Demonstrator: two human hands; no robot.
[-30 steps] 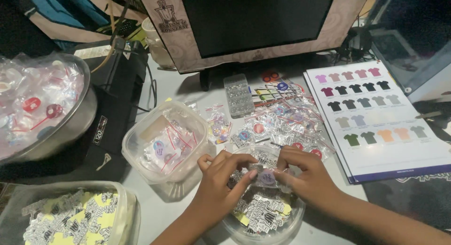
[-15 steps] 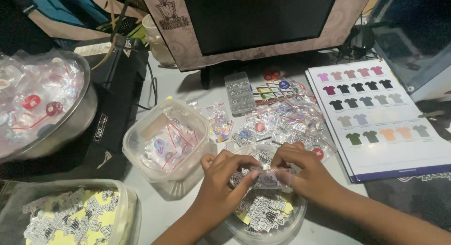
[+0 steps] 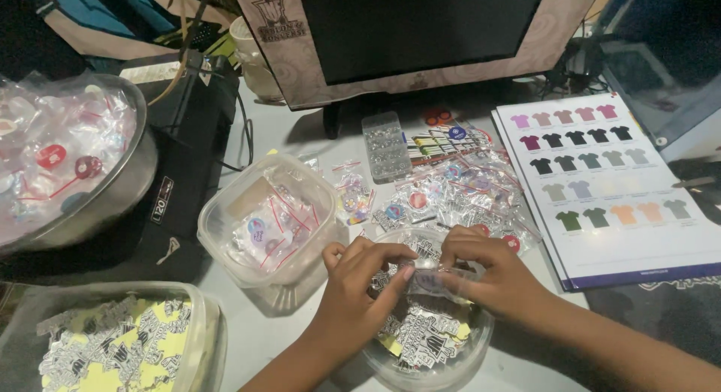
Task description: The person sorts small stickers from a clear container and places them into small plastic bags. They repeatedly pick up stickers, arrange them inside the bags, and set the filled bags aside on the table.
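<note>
Head view shows your left hand (image 3: 359,287) and your right hand (image 3: 488,272) meeting over a round clear bowl (image 3: 435,366) of black-and-white stickers on yellow backing. Between them you hold a small clear plastic bag (image 3: 432,279): the left fingers are pinched on its left end, the right fingers are pressed together along its top edge and right side. The bag hangs just above the stickers, and something round and pale shows through it, too blurred to tell more.

Just to the left of your left hand stands a square clear plastic tub (image 3: 266,223) holding more little bags with red strips and round badges. Beyond the bowl, a heap of the same small bags (image 3: 451,200) lies spread on the table (image 3: 248,332), with a clear compartment box (image 3: 385,146) near the foot of a dark monitor (image 3: 420,31). To your right lies a white chart of coloured shirt shapes (image 3: 608,189), well apart from your hands. At far left a metal bowl (image 3: 113,197) is filled with bagged badges and rests on a black box (image 3: 188,182); in the near left corner, another clear tub (image 3: 113,347) holds more stickers.
</note>
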